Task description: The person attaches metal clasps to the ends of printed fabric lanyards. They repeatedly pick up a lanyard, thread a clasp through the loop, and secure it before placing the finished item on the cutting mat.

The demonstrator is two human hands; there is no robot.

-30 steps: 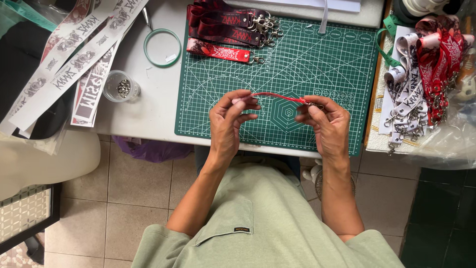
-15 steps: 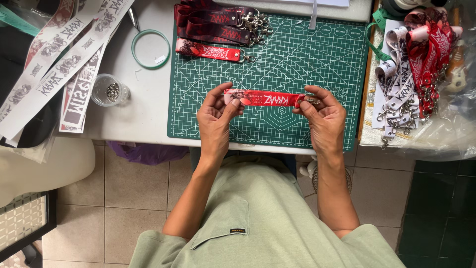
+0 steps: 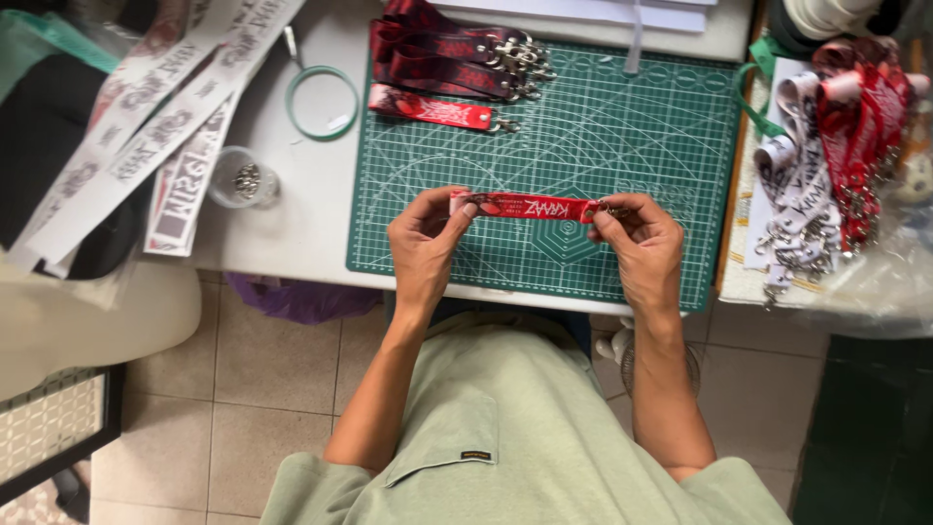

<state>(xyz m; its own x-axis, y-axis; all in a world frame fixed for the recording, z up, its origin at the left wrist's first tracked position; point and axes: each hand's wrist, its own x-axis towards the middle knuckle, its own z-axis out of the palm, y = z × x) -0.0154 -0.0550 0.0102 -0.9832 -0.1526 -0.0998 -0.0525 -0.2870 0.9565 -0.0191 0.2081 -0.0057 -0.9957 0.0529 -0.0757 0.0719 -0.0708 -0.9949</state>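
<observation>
holding a short red printed strap (image 3: 525,206) stretched flat between both hands, just above the near edge of the green cutting mat (image 3: 622,117). left hand (image 3: 423,243) is pinching the plain end, thumb and fingers closed on it; right hand (image 3: 643,243) is pinching the end with the small metal ring, fingers closed tight. strap is hovering over the mat's near-middle, printed side up. judging the step as checking or flattening the strap: keeping it taut and level, gripping only the tips so the print is staying visible, not twisting the ring end. finished red straps with clips (image 3: 457,63) are lying at the mat's far left corner. green ring (image 3: 322,102) and small clear cup of metal parts (image 3: 243,180) are sitting on the worktop left of the mat. white printed ribbons (image 3: 146,126) at the worktop's far left, pile of lanyards (image 3: 836,146) at the right edge.
</observation>
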